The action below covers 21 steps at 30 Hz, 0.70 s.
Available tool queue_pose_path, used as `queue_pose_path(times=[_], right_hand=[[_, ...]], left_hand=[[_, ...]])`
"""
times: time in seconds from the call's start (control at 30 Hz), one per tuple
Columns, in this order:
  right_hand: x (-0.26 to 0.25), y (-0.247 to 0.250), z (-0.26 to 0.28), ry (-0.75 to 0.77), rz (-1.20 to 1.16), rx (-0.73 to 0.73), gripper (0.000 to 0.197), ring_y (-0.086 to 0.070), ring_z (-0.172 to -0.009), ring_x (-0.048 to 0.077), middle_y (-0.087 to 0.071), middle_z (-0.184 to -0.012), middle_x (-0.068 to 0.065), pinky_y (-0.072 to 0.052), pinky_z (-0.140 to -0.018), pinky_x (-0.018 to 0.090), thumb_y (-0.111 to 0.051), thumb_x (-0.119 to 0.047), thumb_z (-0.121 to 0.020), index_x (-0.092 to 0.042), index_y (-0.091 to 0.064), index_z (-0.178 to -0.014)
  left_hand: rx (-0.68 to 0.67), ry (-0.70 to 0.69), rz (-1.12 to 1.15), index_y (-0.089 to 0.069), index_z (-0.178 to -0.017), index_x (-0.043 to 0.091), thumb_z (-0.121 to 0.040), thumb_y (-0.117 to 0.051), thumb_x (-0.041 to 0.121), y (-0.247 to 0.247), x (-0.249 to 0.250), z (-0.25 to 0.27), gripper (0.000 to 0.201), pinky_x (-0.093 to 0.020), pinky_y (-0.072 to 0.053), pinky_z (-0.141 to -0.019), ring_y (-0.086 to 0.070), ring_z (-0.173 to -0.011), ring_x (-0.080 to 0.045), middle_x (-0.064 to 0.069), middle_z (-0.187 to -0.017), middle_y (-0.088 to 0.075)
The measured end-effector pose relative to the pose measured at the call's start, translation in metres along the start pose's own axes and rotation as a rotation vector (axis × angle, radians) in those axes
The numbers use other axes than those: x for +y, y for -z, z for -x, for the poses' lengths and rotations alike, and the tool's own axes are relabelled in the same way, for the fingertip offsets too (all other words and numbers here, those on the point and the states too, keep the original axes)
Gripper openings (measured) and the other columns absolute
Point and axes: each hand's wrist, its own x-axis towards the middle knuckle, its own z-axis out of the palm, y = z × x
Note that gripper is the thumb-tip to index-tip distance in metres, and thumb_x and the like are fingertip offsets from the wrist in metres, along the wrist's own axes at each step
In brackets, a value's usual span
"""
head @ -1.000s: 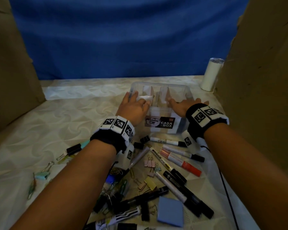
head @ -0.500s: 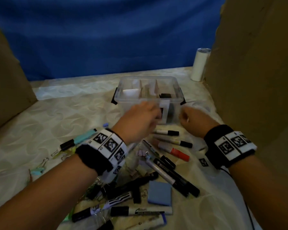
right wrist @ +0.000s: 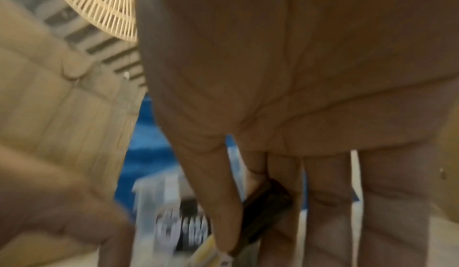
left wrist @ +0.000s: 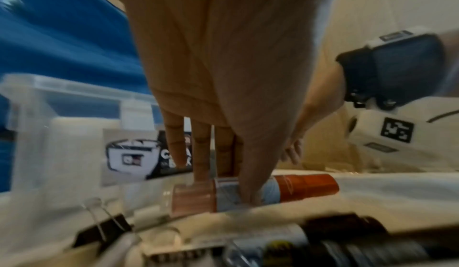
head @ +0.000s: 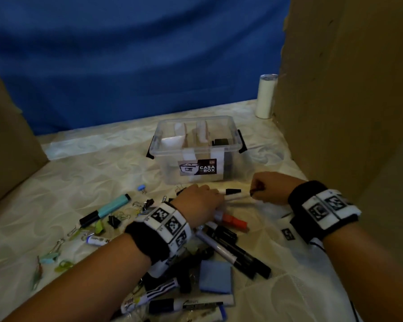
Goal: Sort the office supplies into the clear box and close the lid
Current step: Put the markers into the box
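The clear box (head: 228,169) stands without a lid, dividers inside and a black item in its right compartment. Just in front of it lies a heap of markers (head: 233,251). My left hand (head: 213,204) is down on that heap. In the left wrist view its thumb and fingers (left wrist: 202,153) pinch a red-capped marker (left wrist: 305,186), also visible as the red-capped marker (head: 234,221) from the head. My right hand (head: 260,190) sits to the right of the left one and pinches the dark cap of a black-capped marker (right wrist: 265,206) between thumb and forefinger.
Cardboard walls stand close on the right (head: 347,101) and left (head: 7,140), with blue cloth behind. A white tumbler (head: 266,96) stands at the back right. A teal highlighter (head: 109,208), binder clips (head: 114,221) and a blue pad (head: 215,276) lie scattered on the cloth.
Both hands left the box rim and came back toward me to the marker heap. Each has taken hold of a marker; the box now stands alone.
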Motion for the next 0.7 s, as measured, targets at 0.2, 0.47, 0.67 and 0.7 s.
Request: queue_pose_path(times=[0.2,0.47,0.67,0.7], right_hand=[[0.01,0.055,0.037,0.156,-0.692,0.41,0.009,-0.068,-0.077,0.014,-0.066,-0.093,-0.002,-0.056,-0.074,0.03,-0.06,-0.014,-0.091,-0.02,-0.062,-0.097],[-0.035,0.068,0.024,0.244,-1.287,0.66,0.007,-0.069,-0.097,0.019,-0.069,-0.107,-0.001,-0.055,-0.085,0.036,-0.041,-0.021,-0.102,-0.022,-0.043,-0.108],[-0.038,0.057,0.012,0.055,-1.331,0.726,0.023,-0.045,-0.055,0.011,-0.045,-0.074,-0.001,-0.047,-0.051,0.03,-0.032,-0.035,-0.103,-0.031,-0.043,-0.123],[-0.038,0.055,0.009,0.014,-1.323,0.671,0.027,-0.04,-0.054,0.01,-0.044,-0.074,-0.001,-0.041,-0.048,0.028,-0.031,-0.035,-0.102,-0.031,-0.043,-0.127]], left_hand=[[0.116,0.177,0.133,-0.053,-0.117,0.019,-0.093,-0.052,0.022,0.023,-0.041,0.001,0.025,-0.034,-0.048,-0.082,-0.056,-0.106,-0.022,-0.002,-0.118,-0.058],[-0.225,0.193,-0.047,-0.058,-0.126,0.02,-0.096,-0.048,0.034,0.007,-0.031,-0.044,0.034,-0.037,-0.042,-0.097,-0.051,-0.117,-0.028,-0.005,-0.127,-0.052],[-0.244,0.187,-0.196,-0.059,-0.124,0.011,-0.099,-0.041,0.033,-0.002,-0.023,-0.048,0.037,-0.038,-0.03,-0.109,-0.048,-0.125,-0.028,-0.01,-0.131,-0.056],[-0.222,0.201,-0.203,-0.059,-0.122,0.011,-0.099,-0.043,0.03,-0.005,-0.022,-0.046,0.034,-0.038,-0.031,-0.111,-0.05,-0.124,-0.028,-0.01,-0.13,-0.056]])
